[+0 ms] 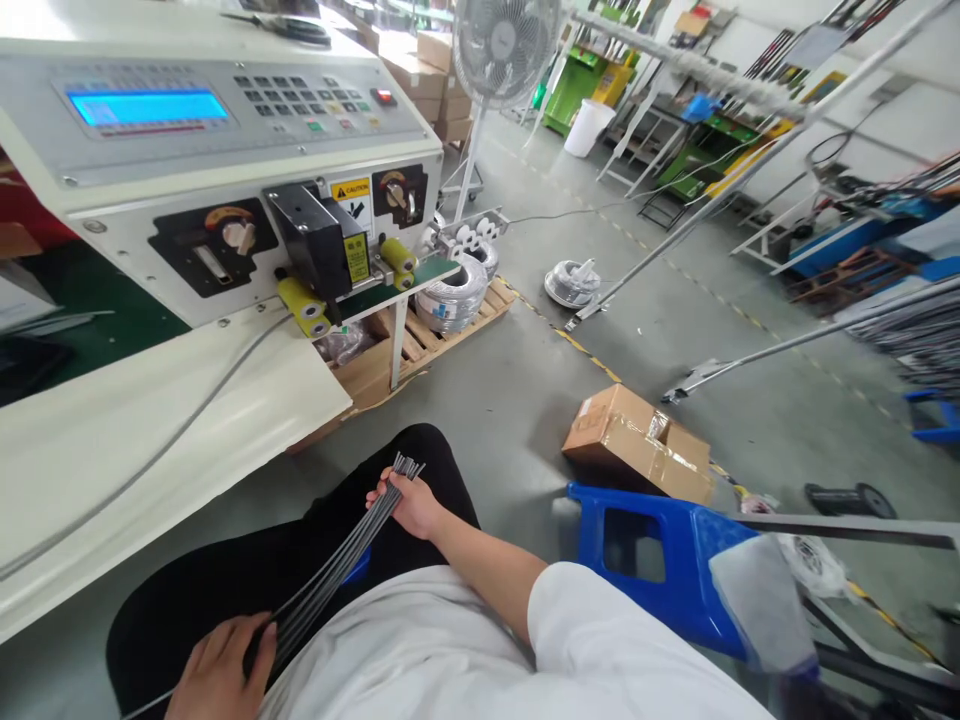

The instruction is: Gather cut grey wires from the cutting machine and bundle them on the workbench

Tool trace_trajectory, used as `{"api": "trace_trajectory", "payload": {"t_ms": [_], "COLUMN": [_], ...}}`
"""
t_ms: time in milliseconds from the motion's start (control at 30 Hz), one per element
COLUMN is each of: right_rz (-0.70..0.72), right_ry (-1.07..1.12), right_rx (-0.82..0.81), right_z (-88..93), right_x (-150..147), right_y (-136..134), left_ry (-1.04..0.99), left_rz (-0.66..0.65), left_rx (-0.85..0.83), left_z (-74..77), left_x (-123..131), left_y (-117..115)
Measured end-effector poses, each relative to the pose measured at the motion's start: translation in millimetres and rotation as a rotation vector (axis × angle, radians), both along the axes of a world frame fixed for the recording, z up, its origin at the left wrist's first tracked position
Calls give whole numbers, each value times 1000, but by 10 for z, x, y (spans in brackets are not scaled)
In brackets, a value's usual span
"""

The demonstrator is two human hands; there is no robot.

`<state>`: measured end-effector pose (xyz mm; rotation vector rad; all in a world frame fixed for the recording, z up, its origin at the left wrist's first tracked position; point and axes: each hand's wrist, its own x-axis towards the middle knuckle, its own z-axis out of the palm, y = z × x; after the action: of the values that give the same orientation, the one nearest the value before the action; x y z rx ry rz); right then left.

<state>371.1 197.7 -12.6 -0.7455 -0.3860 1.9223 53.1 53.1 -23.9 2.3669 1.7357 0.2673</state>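
A bundle of thin grey cables (322, 580) lies slantwise across my lap. My right hand (412, 505) is closed round its upper end, and the cut tips stick out past the fingers. At the lower left, my left hand (225, 665) curls over the other end of the bundle, thumb and fingers on either side of it. One grey strand shows beyond that hand at the frame's bottom edge. Left of my knees stands a wire-cutting machine (247, 180) with a lit blue display. A single grey cable (187, 420) runs from its yellow rollers (304, 305) down over the cream chute (150, 450).
Cable coils (454, 295) sit on a wooden pallet (495, 305) behind the machine. A fan (506, 45) stands farther back. To my right are a cardboard box (637, 440), a blue plastic stool (675, 560) and metal frame poles (750, 170).
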Motion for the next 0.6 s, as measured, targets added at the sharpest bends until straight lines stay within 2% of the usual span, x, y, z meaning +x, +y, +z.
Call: {"api": "trace_trajectory", "payload": {"t_ms": [167,300,400,500,600], "right_rz": [-7,-10,-15,-28,-1], "right_ry": [-22,-63,-98,-114,-121], "right_rx": [10,13,34,46,29], "right_z": [-52,-99,-67,13,76], "right_x": [-24,-13,-2,1,2], "right_y": [4,43,26,-18,-6], "left_ry": [-116,-161,-154,-108,-7], "left_rz": [4,-106,-105,-19,148], "left_rx": [98,294,473,657,811], "left_z": [272,586,988,1445,1795], "left_x": [271,434,535,580,527], "left_y": [414,714,891,1067,1255]}}
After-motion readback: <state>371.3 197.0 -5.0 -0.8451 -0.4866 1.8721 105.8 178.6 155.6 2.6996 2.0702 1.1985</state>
